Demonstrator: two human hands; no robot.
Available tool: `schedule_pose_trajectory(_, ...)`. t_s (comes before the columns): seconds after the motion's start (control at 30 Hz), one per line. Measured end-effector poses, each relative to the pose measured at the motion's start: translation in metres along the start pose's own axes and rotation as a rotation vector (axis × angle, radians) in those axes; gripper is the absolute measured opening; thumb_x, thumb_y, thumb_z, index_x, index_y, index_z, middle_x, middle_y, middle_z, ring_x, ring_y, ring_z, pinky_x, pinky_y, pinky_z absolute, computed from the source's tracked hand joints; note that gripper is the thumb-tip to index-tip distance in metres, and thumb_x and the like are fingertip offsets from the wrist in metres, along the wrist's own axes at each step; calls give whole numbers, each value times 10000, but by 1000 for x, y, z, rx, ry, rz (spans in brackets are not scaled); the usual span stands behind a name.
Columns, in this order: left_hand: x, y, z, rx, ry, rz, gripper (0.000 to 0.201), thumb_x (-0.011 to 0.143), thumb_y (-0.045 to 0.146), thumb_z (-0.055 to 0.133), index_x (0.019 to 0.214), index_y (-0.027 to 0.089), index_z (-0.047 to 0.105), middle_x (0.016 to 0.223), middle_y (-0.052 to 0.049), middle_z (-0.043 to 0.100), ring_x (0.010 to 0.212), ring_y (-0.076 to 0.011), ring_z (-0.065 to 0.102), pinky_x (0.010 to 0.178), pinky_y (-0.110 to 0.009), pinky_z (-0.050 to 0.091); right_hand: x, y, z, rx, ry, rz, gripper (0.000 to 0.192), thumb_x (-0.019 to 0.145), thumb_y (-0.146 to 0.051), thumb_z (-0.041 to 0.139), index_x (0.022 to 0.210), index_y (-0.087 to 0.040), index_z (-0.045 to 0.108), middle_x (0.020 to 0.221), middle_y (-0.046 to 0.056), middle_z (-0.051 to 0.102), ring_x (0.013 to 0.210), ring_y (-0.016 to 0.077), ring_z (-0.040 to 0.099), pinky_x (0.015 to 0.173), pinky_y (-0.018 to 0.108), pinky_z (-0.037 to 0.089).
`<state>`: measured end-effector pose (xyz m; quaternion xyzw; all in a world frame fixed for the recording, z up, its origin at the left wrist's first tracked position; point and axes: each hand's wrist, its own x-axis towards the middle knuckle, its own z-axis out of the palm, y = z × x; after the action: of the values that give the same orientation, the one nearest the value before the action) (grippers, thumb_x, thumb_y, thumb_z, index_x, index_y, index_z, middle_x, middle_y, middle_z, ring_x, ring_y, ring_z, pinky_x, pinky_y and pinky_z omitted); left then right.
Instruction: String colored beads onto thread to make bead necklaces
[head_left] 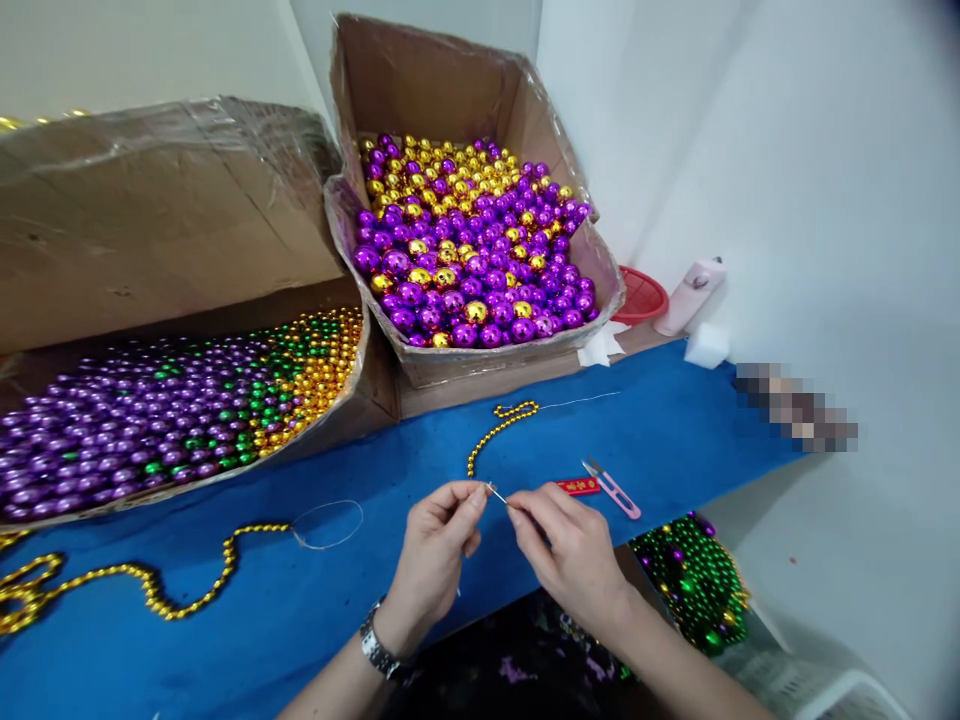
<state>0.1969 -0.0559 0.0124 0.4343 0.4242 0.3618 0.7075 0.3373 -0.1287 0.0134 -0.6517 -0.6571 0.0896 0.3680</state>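
Both my hands are closed, fingertips almost meeting over the blue cloth. My right hand (574,545) pinches a thin needle (498,495) that points toward my left fingers. My left hand (439,540), with a watch (377,640) at its wrist, pinches the near end of a short strand of small gold beads (491,436); its thread end is too fine to make out. White thread (581,399) trails right from the strand's far end. Just beyond my right hand lie pink thread snips (619,495) and a red packet (577,487).
A longer gold bead strand (120,571) with a thread loop lies left on the blue cloth (405,450). Behind stand a carton (442,75) of purple and gold balls and a carton (150,235) of bead strings. A red basket (643,293) and pink bottle (691,297) stand back right.
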Motion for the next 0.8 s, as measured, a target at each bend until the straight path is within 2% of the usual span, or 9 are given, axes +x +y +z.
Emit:
schedule_pose_trajectory(0.17, 0, 4, 3, -34, -16, -42, 248, 701, 349, 725, 819, 134, 690, 657, 8, 532, 478, -38, 362, 426, -176, 285, 0, -2, 3, -8, -47, -16, 200, 930, -223, 441, 1005, -232, 626, 836, 40, 635, 732, 150, 605, 692, 248, 438)
schedule_pose_trajectory(0.27, 1, 8, 4, -62, -50, -68, 227, 700, 324, 730, 786, 126, 662, 660, 11, 522, 488, -35, 353, 423, -167, 277, 1, -4, 1, 72, -107, 7, 192, 925, -218, 447, 981, -230, 631, 855, 44, 634, 756, 155, 610, 711, 261, 457)
schedule_pose_trajectory(0.33, 3, 9, 3, -114, -82, -95, 206, 717, 312, 718, 752, 132, 623, 574, 47, 441, 461, -31, 309, 421, -163, 271, 3, -4, -1, 267, -179, 83, 171, 925, -244, 463, 1001, -230, 615, 827, 28, 638, 702, 139, 616, 672, 255, 483)
schedule_pose_trajectory(0.4, 4, 10, 4, -198, -102, -135, 201, 743, 309, 695, 731, 146, 578, 514, 81, 340, 432, -29, 268, 418, -162, 270, 4, -4, -1, 569, -253, 195, 199, 939, -275, 449, 1088, -227, 572, 831, 17, 652, 647, 117, 630, 629, 242, 515)
schedule_pose_trajectory(0.47, 5, 10, 6, -283, -105, -182, 199, 759, 308, 679, 737, 159, 549, 511, 83, 339, 434, -37, 322, 433, -163, 307, 5, -4, 3, 823, -263, 263, 245, 949, -287, 433, 1161, -215, 535, 893, 31, 668, 688, 116, 662, 655, 249, 546)
schedule_pose_trajectory(0.53, 6, 11, 10, -343, -110, -206, 193, 760, 296, 678, 748, 162, 541, 561, 57, 431, 485, -53, 425, 466, -168, 357, 7, -5, 9, 846, -165, 224, 250, 932, -278, 473, 1155, -209, 562, 974, 53, 667, 816, 138, 670, 748, 280, 550)
schedule_pose_trajectory(0.63, 8, 14, 14, -376, -134, -162, 169, 757, 274, 679, 757, 157, 558, 661, 26, 521, 579, -69, 503, 539, -180, 415, 11, -4, 15, 612, 68, 79, 192, 890, -243, 533, 1040, -217, 651, 956, 53, 670, 880, 161, 645, 796, 297, 528)
schedule_pose_trajectory(0.7, 15, 17, 11, -354, -121, -101, 166, 749, 286, 677, 774, 157, 575, 750, 4, 565, 676, -96, 547, 630, -218, 459, 18, -2, 11, 525, 168, 46, 165, 892, -240, 519, 944, -211, 673, 899, 48, 665, 863, 163, 634, 784, 295, 516)
schedule_pose_trajectory(0.8, 34, 17, -2, -112, 27, 99, 213, 758, 358, 640, 793, 158, 575, 843, -21, 597, 788, -139, 572, 726, -270, 464, 40, 10, -8, 517, 223, 111, 174, 920, -280, 484, 899, -191, 631, 761, 22, 634, 722, 133, 621, 670, 252, 505)
